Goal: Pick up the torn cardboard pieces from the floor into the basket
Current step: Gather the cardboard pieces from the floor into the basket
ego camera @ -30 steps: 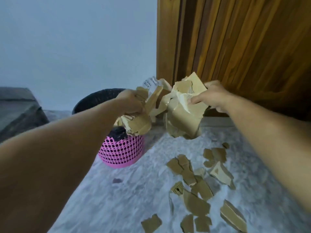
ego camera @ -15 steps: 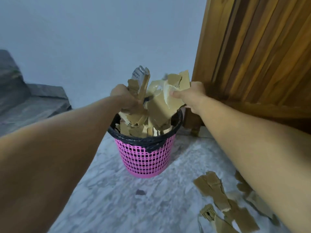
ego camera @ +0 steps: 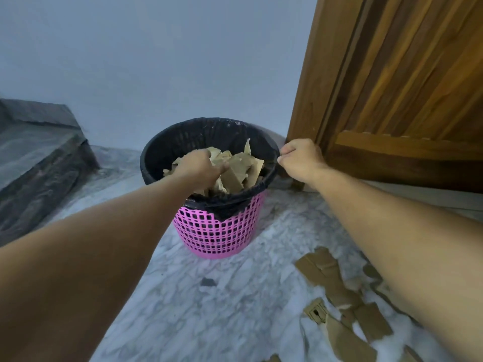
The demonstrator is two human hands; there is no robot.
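Head view: left hand [ego camera: 200, 164] is inside the basket [ego camera: 222, 231], fingers curled down onto the cardboard in the basket [ego camera: 235, 171]; whether it grips any is unclear. Right hand [ego camera: 300, 159] pinches the black liner [ego camera: 198, 134] at the rim. Loose cardboard pieces [ego camera: 332, 283] lie on the floor [ego camera: 209, 322], near right, beneath the right forearm, so the right hand is nearer. Door [ego camera: 405, 87] stands behind.

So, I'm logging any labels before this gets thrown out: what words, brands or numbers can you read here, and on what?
No text can be read.
Cardboard scrap on the floor: a dark printed mark, too small and blurred to read.
Pink basket, cardboard in the basket: no print visible.
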